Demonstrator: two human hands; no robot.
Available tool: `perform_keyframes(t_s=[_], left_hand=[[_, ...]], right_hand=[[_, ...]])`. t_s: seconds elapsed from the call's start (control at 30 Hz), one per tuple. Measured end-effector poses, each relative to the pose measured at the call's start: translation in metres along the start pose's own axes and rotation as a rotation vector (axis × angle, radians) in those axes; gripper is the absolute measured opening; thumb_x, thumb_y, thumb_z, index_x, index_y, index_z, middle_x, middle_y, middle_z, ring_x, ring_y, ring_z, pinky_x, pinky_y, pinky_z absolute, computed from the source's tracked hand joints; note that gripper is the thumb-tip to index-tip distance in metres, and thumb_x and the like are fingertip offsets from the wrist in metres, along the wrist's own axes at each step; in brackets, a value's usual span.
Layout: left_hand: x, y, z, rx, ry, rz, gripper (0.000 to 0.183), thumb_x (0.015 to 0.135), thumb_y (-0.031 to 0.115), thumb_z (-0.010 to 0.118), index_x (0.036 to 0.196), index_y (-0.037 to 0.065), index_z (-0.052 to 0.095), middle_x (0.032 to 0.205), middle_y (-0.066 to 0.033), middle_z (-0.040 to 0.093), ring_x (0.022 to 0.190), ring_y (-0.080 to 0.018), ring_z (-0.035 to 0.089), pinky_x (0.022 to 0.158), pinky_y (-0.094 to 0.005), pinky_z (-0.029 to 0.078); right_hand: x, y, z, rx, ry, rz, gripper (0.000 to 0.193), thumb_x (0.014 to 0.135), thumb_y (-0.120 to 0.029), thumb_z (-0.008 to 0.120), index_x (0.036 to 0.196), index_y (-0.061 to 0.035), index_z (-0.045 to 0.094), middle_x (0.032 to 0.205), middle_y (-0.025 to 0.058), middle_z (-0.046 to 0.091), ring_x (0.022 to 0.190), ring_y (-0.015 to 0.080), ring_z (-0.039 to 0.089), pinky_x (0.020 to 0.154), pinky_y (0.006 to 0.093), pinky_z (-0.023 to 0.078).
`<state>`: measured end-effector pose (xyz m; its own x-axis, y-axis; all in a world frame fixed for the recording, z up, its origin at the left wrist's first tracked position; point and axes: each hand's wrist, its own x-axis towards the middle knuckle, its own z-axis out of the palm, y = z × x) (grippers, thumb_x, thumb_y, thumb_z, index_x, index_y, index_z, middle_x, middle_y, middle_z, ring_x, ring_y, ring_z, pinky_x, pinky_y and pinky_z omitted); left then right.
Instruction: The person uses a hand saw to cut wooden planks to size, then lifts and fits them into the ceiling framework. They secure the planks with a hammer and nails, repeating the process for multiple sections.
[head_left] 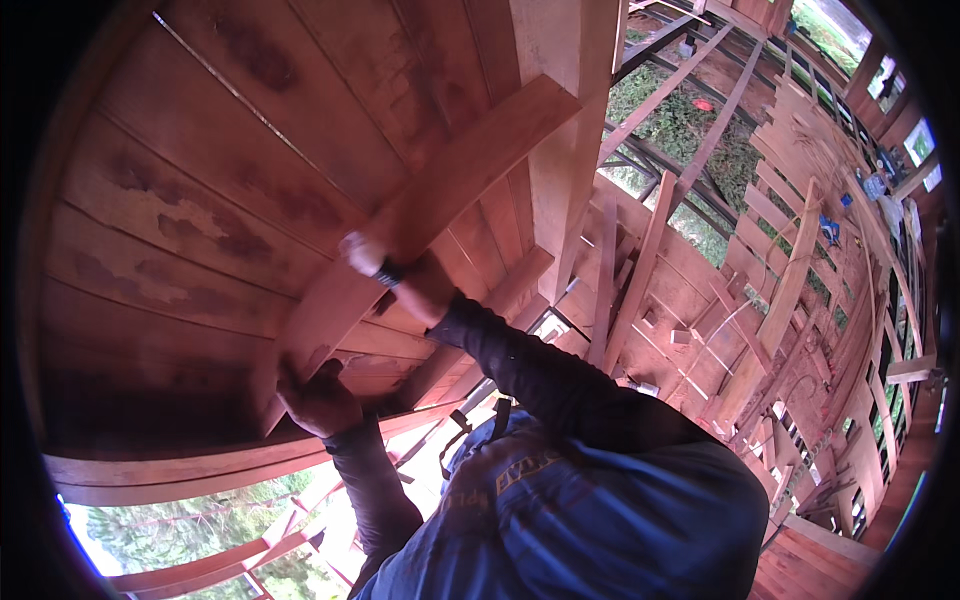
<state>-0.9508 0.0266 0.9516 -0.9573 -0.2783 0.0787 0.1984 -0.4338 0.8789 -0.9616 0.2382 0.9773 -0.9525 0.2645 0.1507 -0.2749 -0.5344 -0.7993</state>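
A long reddish-brown wooden plank (480, 170) runs slantwise across a wall of wide boards (200, 160). My left hand (318, 402) is closed around the plank near its lower end, thumb and fingers at its edge. Higher up, my right hand (364, 254), with a black band at the wrist, is over the plank's middle. Motion smears its fingers, so I cannot make out whether anything is in them. Dark stains and pale patches mark the wall boards behind, and a narrow bright gap shows between two of them.
A thick pale post (560, 180) stands right of the boards. Beyond lies an open floor frame with beams (715, 125) and greenery showing through. Loose planks (790, 300) and offcuts lie scattered at the right, with a blue tool (829, 230) among them. A curved-looking rail (200, 470) crosses below.
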Motion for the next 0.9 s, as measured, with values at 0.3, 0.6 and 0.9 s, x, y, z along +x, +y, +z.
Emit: perform_keyframes(t_s=[0.3,0.6,0.9], left_hand=[[0.011,-0.001,-0.010,-0.137,-0.126,0.025,0.041,0.095,0.040,0.047,0.116,0.008,0.062,0.090,-0.0103,0.067,0.059,-0.0182,0.058,0.053,-0.0277,0.043],[0.007,-0.008,-0.007,-0.085,-0.006,-0.047,0.043,0.098,0.037,0.041,0.119,0.005,0.060,0.086,-0.0153,0.070,0.060,-0.0196,0.064,0.059,-0.0290,0.051],[0.004,-0.005,0.001,-0.099,0.035,-0.113,0.040,0.097,0.036,0.045,0.112,0.004,0.063,0.086,-0.0143,0.071,0.055,-0.0189,0.060,0.058,-0.0323,0.049]], right_hand=[[0.052,-0.058,-0.048,0.071,0.241,-0.097,0.038,0.089,-0.033,0.062,0.068,-0.0055,0.047,0.052,0.0027,0.047,0.038,0.0110,0.046,0.035,0.0262,0.034],[0.047,-0.024,-0.069,0.053,0.439,0.016,0.041,0.090,-0.032,0.060,0.063,-0.0063,0.043,0.048,0.0028,0.043,0.036,0.0121,0.045,0.032,0.0276,0.033],[0.044,-0.025,-0.088,-0.208,0.323,0.055,0.041,0.091,-0.037,0.060,0.066,-0.0058,0.050,0.050,0.0012,0.047,0.037,0.0097,0.044,0.035,0.0277,0.033]])
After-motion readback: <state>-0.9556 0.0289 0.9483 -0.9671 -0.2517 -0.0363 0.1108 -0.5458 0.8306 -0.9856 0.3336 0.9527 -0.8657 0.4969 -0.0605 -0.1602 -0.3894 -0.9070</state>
